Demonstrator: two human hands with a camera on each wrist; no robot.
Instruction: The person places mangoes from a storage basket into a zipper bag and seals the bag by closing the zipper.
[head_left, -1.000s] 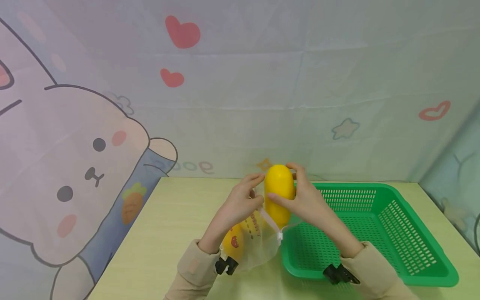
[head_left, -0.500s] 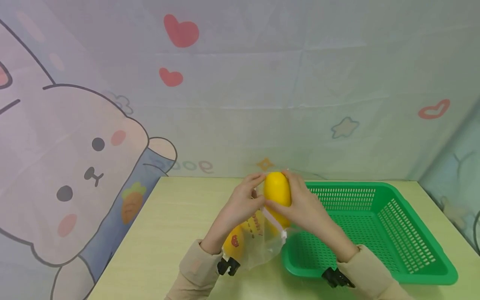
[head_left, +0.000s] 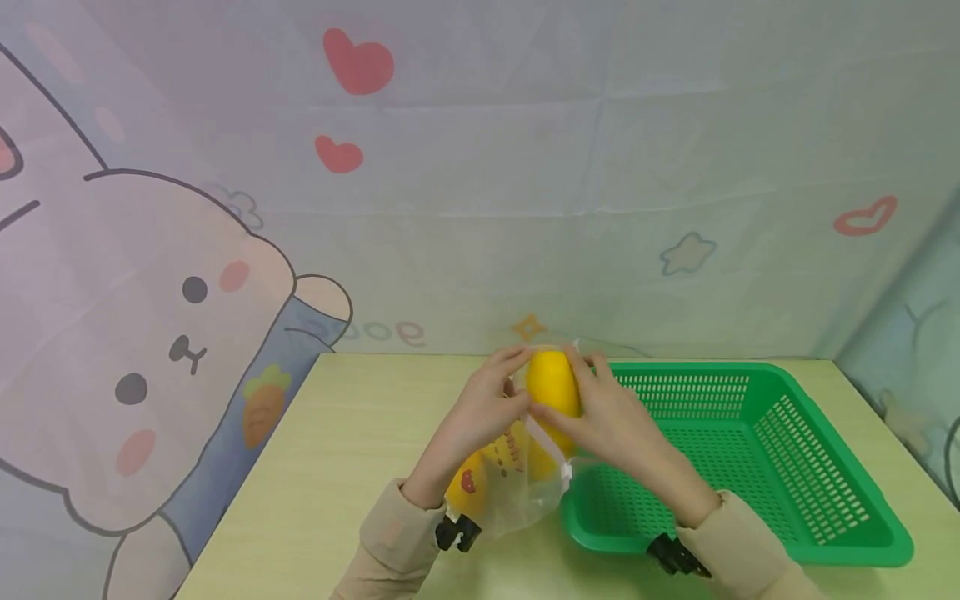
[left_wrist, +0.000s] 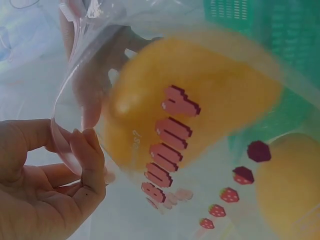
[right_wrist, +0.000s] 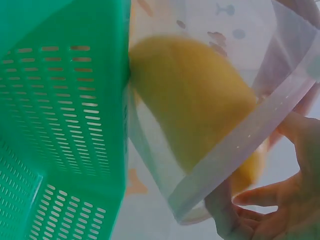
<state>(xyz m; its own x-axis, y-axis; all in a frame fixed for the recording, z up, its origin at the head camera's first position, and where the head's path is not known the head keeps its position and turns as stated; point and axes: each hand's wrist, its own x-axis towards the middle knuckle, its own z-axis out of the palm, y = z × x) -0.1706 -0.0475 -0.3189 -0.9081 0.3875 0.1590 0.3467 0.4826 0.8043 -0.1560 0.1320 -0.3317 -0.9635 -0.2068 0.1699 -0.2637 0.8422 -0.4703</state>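
Observation:
My left hand (head_left: 483, 406) pinches the rim of a clear slider zip bag (head_left: 517, 508) with pink "Bunny" lettering, just left of the basket. Most of a smooth yellow mango-like fruit (head_left: 553, 387) is inside the bag's mouth, its rounded top still showing above the edge. The right hand (head_left: 615, 412) holds that fruit from the right, thumb across its near side and fingers behind. In the right wrist view, the fruit's end (right_wrist: 247, 175) sticks out past the bag's edge beside the right fingers. A second yellow fruit (head_left: 467, 485) lies lower in the bag, partly hidden by the left wrist.
A green perforated basket (head_left: 847, 467) stands on the pale wooden table (head_left: 352, 442), to the right of the bag, close against it. Behind the table hangs a printed curtain (head_left: 480, 233) with a rabbit and hearts.
The yellow fruit has sunk lower into the bag, with the right hand moving down and slightly left along with it. The left hand keeps its pinch on the bag's rim.

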